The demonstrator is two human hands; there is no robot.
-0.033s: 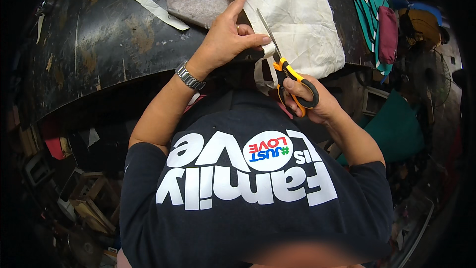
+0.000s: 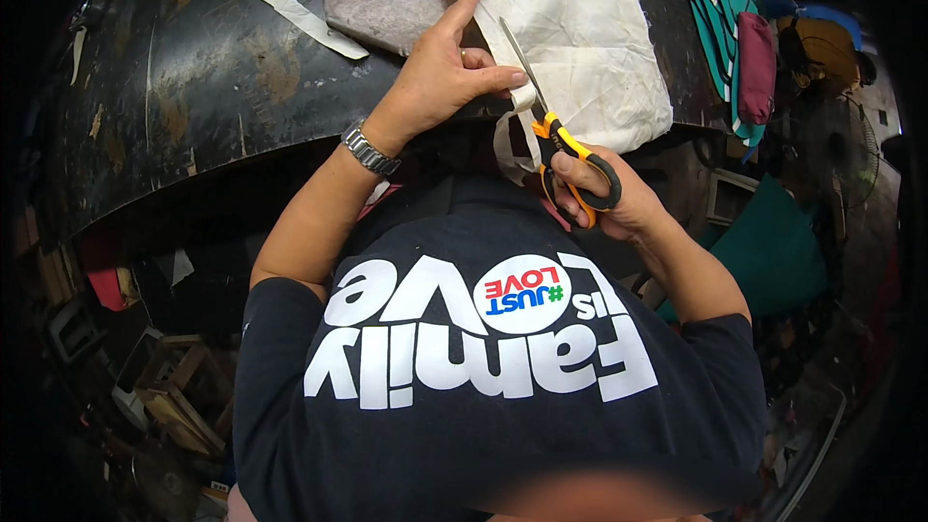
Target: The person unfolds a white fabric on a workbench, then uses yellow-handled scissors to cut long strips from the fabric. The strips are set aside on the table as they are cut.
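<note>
Yellow-and-black scissors (image 2: 553, 130) slant along the left edge of creased cream cloth (image 2: 599, 48), beside a narrow curling strip (image 2: 523, 97).

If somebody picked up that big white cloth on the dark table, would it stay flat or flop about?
The white cloth would probably flop: the narrow strip at its left side curls and droops below the left hand. It's likely light for its size, as its soft creases suggest thin fabric. Being flat, it seems unlikely to roll.

The scene is viewed from head height by a wide fisheye camera, faced steeply down; the black shirt (image 2: 503, 435) is seen close, the counter (image 2: 217, 72) farther off.
</note>
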